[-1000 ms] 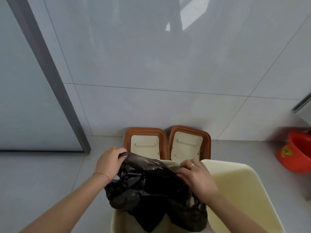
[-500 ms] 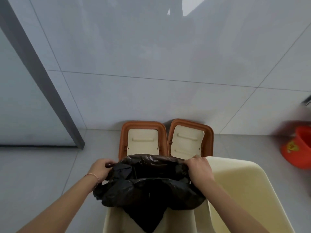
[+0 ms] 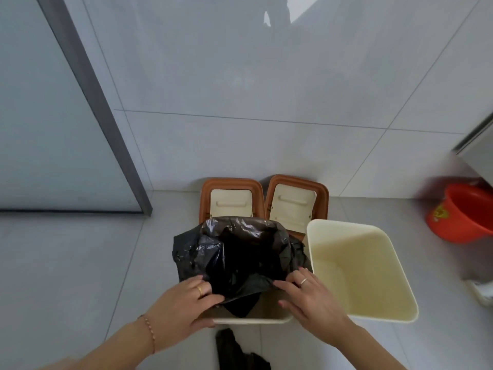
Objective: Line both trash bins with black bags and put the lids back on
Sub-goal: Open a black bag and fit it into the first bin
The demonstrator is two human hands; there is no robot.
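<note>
Black crinkled plastic bag [image 3: 234,252] is draped over the far and side rims of the left cream plastic bin [image 3: 256,317], its near edge not yet pulled over the near rim; the left hand [image 3: 184,303] is laid palm-down on the near left corner, its grip closed on the bag's edge between thumb and fingers; the right hand [image 3: 309,297] is reached in from the right, fingers spread, its grip pinching the bag's near right edge. Beside it stands the unlined right cream plastic bin [image 3: 373,313]; two brown-framed cream lids [image 3: 232,198] are leaned against the grey tiled wall [image 3: 240,76]; another black bag [image 3: 234,351] is seen on the floor; an orange plastic basin [image 3: 464,212] is set at the far right.
</note>
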